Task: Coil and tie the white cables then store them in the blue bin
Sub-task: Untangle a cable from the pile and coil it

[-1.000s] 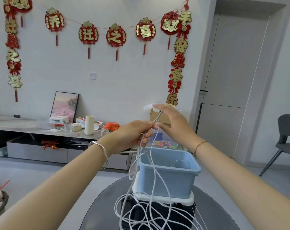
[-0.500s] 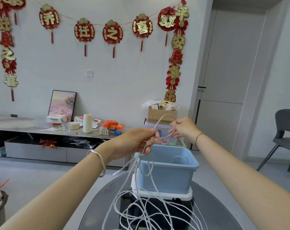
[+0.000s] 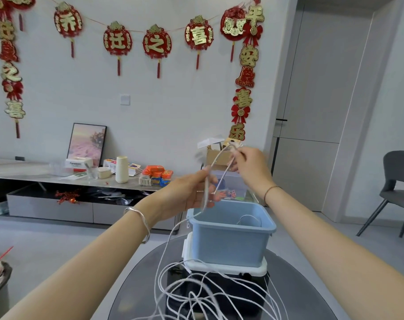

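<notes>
Above centre-frame pale blue plastic bin [image 3: 231,247], pinches thin white cable [image 3: 217,157], left hand [image 3: 185,195] and right hand [image 3: 251,167] fingers clamped; seems limp, light, so grip at loop.

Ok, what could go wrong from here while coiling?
The loops on the table overlap, so pulling slack up could knot them. The hanging cable passes close beside the bin, perched on a white lid; a snag might shift it.
</notes>
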`<state>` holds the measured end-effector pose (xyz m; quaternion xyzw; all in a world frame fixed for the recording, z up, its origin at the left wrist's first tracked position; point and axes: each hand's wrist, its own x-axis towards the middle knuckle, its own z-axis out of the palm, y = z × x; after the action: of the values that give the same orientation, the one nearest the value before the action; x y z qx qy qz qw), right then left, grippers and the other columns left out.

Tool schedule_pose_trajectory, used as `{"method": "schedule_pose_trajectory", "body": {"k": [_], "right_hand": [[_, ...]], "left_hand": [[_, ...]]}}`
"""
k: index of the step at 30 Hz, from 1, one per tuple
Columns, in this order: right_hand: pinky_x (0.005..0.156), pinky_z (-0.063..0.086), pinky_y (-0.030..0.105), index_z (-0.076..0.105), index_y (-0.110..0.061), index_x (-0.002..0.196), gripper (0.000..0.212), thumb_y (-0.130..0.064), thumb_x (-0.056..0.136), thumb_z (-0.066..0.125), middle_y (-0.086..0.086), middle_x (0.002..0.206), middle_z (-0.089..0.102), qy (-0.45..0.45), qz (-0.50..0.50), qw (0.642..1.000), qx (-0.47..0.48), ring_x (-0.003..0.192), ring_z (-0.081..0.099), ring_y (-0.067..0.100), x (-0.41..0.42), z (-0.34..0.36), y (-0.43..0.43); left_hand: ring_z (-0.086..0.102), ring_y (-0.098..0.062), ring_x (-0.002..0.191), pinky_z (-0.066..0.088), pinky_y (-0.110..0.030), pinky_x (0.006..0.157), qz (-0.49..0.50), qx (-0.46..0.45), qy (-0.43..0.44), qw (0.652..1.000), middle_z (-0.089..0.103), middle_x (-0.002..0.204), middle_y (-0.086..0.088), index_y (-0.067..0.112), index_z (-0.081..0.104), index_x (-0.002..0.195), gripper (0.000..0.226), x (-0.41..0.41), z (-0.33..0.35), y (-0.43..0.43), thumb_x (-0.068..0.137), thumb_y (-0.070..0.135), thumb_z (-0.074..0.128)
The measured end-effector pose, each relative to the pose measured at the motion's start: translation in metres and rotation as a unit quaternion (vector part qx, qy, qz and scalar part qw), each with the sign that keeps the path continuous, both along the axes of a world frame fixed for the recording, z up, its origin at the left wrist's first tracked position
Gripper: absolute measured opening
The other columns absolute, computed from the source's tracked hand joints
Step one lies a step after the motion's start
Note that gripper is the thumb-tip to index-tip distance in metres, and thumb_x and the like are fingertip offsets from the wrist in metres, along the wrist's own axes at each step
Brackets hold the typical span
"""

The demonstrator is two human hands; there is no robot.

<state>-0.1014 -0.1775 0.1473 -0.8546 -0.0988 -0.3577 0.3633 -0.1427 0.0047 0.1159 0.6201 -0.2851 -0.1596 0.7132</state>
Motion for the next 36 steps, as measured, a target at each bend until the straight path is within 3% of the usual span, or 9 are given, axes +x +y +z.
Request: {"method": "schedule_pose_trajectory", "body": {"k": [9, 11, 15, 21, 24, 26, 29, 32, 36], "right_hand": [[0.065, 0.056, 0.03, 0.062, -0.01, 0.078, 0.029, -0.012, 0.098, 0.041, 0.017, 0.085, 0.07, 0.186, 0.008, 0.98, 0.066, 0.068, 0.067, 0.021, 0.003, -0.012, -0.015], [0.078, 0.054, 0.037, 0.062, -0.007, 0.1, 0.017, -0.015, 0.095, 0.048, 0.013, 0.095, 0.068, 0.219, -0.007, 0.976, -0.004, 0.084, 0.065, 0.026, 0.002, -0.015, -0.015], [0.088, 0.045, 0.029, 0.029, -0.021, 0.14, 0.067, -0.015, 0.085, 0.066, -0.005, 0.118, 0.046, 0.143, 0.05, 0.987, -0.056, 0.109, 0.051, 0.017, -0.017, -0.015, -0.006], [0.062, 0.045, 0.027, 0.067, -0.01, 0.092, 0.013, -0.019, 0.083, 0.07, 0.008, 0.077, 0.066, 0.193, 0.231, 0.954, -0.005, 0.059, 0.056, 0.011, -0.05, 0.009, 0.004], [0.046, 0.038, 0.006, 0.066, 0.002, 0.1, 0.017, -0.012, 0.089, 0.061, -0.014, 0.058, 0.062, 0.172, 0.243, 0.954, 0.031, 0.044, 0.05, -0.005, -0.063, 0.023, 0.002], [0.046, 0.038, 0.004, 0.065, 0.005, 0.102, 0.019, -0.009, 0.092, 0.057, -0.016, 0.058, 0.062, 0.144, 0.234, 0.961, 0.04, 0.043, 0.051, -0.01, -0.065, 0.031, 0.0], [0.043, 0.036, 0.007, 0.065, 0.002, 0.097, 0.016, -0.01, 0.094, 0.054, -0.011, 0.061, 0.06, 0.147, 0.224, 0.963, 0.031, 0.04, 0.048, -0.008, -0.068, 0.039, 0.002], [0.046, 0.024, 0.017, 0.066, -0.01, 0.085, 0.019, -0.021, 0.095, 0.054, -0.013, 0.045, 0.039, 0.141, 0.22, 0.964, 0.045, 0.039, 0.03, 0.003, -0.064, 0.044, 0.004], [0.044, 0.026, 0.014, 0.065, -0.018, 0.08, 0.021, -0.031, 0.094, 0.055, -0.01, 0.048, 0.029, 0.12, 0.217, 0.953, 0.175, 0.041, 0.025, 0.004, -0.048, 0.046, 0.003]], "left_hand": [[0.054, -0.01, 0.054, 0.047, -0.016, 0.053, 0.045, -0.046, 0.029, 0.997, 0.046, 0.055, 0.005, 0.015, 0.051, 0.082, 0.035, 0.006, -0.001, 0.006, 0.103, 0.034, 0.03], [0.051, -0.011, 0.049, 0.044, -0.016, 0.049, 0.068, -0.071, 0.043, 0.994, 0.044, 0.052, 0.003, 0.013, 0.048, 0.079, 0.038, 0.007, 0.003, 0.005, 0.103, 0.035, 0.029], [0.051, -0.011, 0.045, 0.046, -0.016, 0.046, 0.113, -0.081, 0.051, 0.989, 0.046, 0.048, 0.002, 0.011, 0.047, 0.076, 0.04, 0.011, 0.01, 0.001, 0.104, 0.033, 0.029], [0.059, -0.011, 0.047, 0.051, -0.019, 0.047, 0.156, -0.155, 0.112, 0.969, 0.055, 0.058, 0.0, 0.01, 0.049, 0.08, 0.034, 0.022, 0.016, 0.005, 0.103, 0.031, 0.036], [0.068, -0.013, 0.068, 0.056, -0.022, 0.055, 0.21, -0.096, 0.122, 0.965, 0.065, 0.09, -0.007, 0.005, 0.055, 0.095, 0.02, 0.025, 0.018, 0.008, 0.097, 0.025, 0.052], [0.063, -0.022, 0.106, 0.057, -0.033, 0.082, 0.264, -0.006, 0.098, 0.96, 0.054, 0.13, -0.014, 0.003, 0.04, 0.131, 0.068, 0.027, 0.017, 0.01, 0.08, 0.03, 0.075], [0.013, -0.026, 0.146, 0.014, -0.043, 0.119, 0.425, 0.219, -0.162, 0.863, 0.01, 0.159, -0.01, 0.019, 0.0, 0.151, 0.108, 0.026, 0.014, 0.012, 0.077, 0.034, 0.077], [0.041, -0.005, 0.13, 0.026, -0.034, 0.113, 0.289, 0.184, -0.332, 0.879, 0.051, 0.139, 0.002, 0.029, 0.053, 0.129, 0.035, 0.014, 0.02, 0.009, 0.098, 0.042, 0.041], [0.066, -0.011, 0.086, 0.042, -0.027, 0.095, 0.096, 0.113, -0.163, 0.975, 0.067, 0.07, 0.002, 0.014, 0.067, 0.094, 0.055, -0.005, 0.026, 0.002, 0.095, 0.051, 0.026]]}}
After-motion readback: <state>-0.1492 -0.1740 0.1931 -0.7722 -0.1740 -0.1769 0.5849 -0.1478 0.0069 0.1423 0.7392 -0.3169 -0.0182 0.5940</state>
